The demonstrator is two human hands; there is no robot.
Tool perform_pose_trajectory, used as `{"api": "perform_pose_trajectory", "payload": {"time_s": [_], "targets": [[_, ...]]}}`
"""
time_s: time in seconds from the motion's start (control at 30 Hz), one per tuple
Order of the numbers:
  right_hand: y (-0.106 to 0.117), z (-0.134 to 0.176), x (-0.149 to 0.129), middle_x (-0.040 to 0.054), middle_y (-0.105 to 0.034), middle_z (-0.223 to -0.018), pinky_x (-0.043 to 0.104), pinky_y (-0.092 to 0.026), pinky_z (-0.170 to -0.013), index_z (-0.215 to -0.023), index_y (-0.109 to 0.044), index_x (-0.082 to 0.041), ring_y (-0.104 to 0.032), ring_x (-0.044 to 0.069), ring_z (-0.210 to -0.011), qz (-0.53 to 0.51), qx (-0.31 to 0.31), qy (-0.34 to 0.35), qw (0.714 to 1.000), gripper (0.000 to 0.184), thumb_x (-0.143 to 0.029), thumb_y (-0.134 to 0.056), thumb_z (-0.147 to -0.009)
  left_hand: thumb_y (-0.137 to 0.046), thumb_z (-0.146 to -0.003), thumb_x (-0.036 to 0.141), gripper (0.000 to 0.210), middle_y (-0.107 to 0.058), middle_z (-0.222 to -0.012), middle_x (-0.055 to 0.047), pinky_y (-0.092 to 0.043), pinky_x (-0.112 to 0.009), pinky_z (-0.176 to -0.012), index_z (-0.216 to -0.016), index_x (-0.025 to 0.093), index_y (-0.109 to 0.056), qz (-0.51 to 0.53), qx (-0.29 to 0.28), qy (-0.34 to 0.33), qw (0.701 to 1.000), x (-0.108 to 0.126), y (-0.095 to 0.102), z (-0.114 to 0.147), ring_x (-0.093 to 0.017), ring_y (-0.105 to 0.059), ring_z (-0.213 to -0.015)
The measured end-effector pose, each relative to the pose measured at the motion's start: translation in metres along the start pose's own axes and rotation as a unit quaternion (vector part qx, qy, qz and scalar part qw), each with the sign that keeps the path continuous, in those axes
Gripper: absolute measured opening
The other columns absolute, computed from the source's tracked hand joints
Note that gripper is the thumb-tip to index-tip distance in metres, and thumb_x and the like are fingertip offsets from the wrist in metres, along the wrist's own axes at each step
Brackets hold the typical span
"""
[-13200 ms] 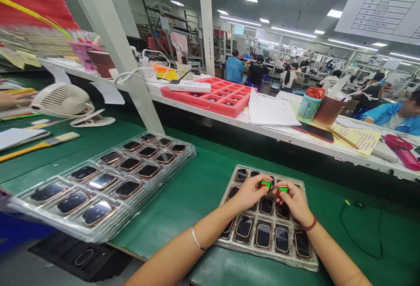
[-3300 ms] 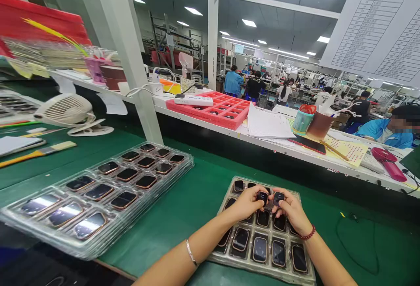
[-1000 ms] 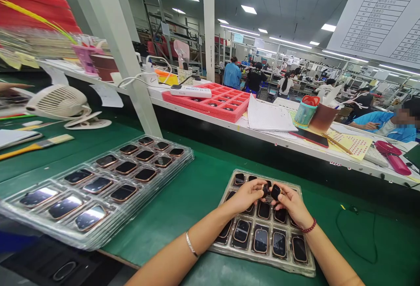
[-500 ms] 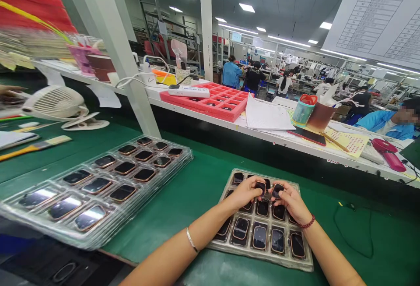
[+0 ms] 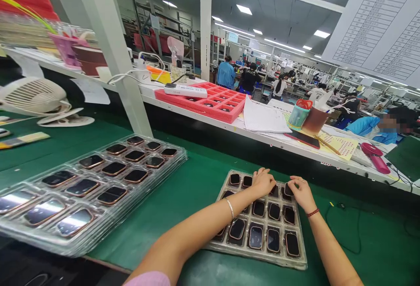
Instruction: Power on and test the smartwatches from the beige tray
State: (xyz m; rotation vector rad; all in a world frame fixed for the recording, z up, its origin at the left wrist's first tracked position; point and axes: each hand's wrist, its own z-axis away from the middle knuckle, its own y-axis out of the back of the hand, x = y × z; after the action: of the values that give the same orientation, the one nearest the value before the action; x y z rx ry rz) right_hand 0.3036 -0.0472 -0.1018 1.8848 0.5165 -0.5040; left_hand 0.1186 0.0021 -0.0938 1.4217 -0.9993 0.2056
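Observation:
Black-faced smartwatches with thin gold rims fill the pockets of a clear plastic tray (image 5: 256, 254) on the green bench. My left hand (image 5: 263, 184) reaches over the tray's far rows, fingers closed and pointing down at a smartwatch (image 5: 273, 191) in a far-row pocket; the fingers partly cover it. At the far right corner, my right hand (image 5: 302, 193) pinches another smartwatch (image 5: 288, 190) by its edge, at its pocket. My left forearm hides part of the tray's left side.
To the left lies a stack of clear trays (image 5: 131, 207), its top one bearing several smartwatches. A white shelf (image 5: 262, 139) crosses behind, carrying a red foam tray (image 5: 226, 113), papers and cups. A white fan (image 5: 36, 97) and a thin cable (image 5: 359, 233) are on the bench.
Both hands held a smartwatch close together above the tray's far part. Now they are apart and lower, at far-row pockets on the right; the right hand has moved to the corner.

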Motion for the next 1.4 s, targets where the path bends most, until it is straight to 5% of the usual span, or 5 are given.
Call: {"api": "perform_pose_trajectory", "payload": {"time_s": [0.2,0.53,0.83,1.07,1.4], "targets": [[0.000,0.009,-0.010,0.0105,-0.054,-0.119,0.049,-0.029,-0.096,-0.085,-0.066,-0.021,-0.039,0.030,-0.118,0.065,0.005,0.021,0.998,0.018,-0.023,-0.055,-0.071,-0.054,-0.075,0.029,0.032,-0.048,-0.132,-0.008,-0.024,-0.045,-0.103,-0.106,0.023,-0.061,-0.023,-0.028,-0.030,0.999,-0.027,0.041,0.015,-0.028,-0.030,-0.128],[-0.034,0.013,-0.093,0.0087,-0.061,-0.113,0.044,-0.032,-0.095,-0.076,-0.067,-0.021,-0.045,0.027,-0.112,0.065,-0.150,0.197,0.967,0.017,-0.020,-0.051,-0.080,-0.059,-0.069,0.025,0.015,-0.045,-0.135,-0.003,-0.021,-0.049,-0.103,-0.084,0.024,-0.064,-0.147,-0.059,-0.031,0.987,-0.075,0.114,0.096,-0.030,-0.029,-0.129],[-0.049,0.029,-0.136,0.0087,-0.062,-0.109,0.042,-0.040,-0.088,-0.069,-0.051,-0.020,-0.052,0.026,-0.107,-0.157,-0.238,0.177,0.942,0.012,-0.016,-0.062,-0.067,-0.062,-0.063,0.020,0.016,-0.059,-0.110,-0.008,-0.029,-0.042,-0.097,-0.076,0.019,-0.054,-0.173,-0.055,-0.056,0.982,-0.052,0.116,0.113,-0.029,-0.043,-0.116],[-0.027,0.020,-0.090,0.0028,-0.069,-0.076,0.020,-0.040,-0.042,-0.084,-0.049,-0.020,-0.057,0.011,-0.047,-0.515,-0.280,-0.117,0.802,0.021,-0.031,-0.063,-0.074,-0.048,-0.072,0.017,0.011,-0.059,-0.074,0.000,-0.041,-0.027,-0.067,-0.082,0.020,-0.051,0.069,0.026,-0.002,0.997,-0.040,0.094,0.101,-0.017,-0.057,-0.070],[-0.023,0.026,-0.061,0.0090,-0.061,-0.117,0.021,-0.053,-0.052,-0.122,-0.050,-0.025,-0.062,0.013,-0.073,-0.640,-0.275,-0.153,0.701,0.047,-0.027,-0.064,-0.077,-0.059,-0.068,0.019,0.031,-0.066,-0.084,-0.006,-0.026,-0.015,-0.035,-0.097,0.014,-0.051,0.502,-0.040,0.111,0.857,-0.036,0.055,0.063,-0.005,-0.052,-0.040]]}}
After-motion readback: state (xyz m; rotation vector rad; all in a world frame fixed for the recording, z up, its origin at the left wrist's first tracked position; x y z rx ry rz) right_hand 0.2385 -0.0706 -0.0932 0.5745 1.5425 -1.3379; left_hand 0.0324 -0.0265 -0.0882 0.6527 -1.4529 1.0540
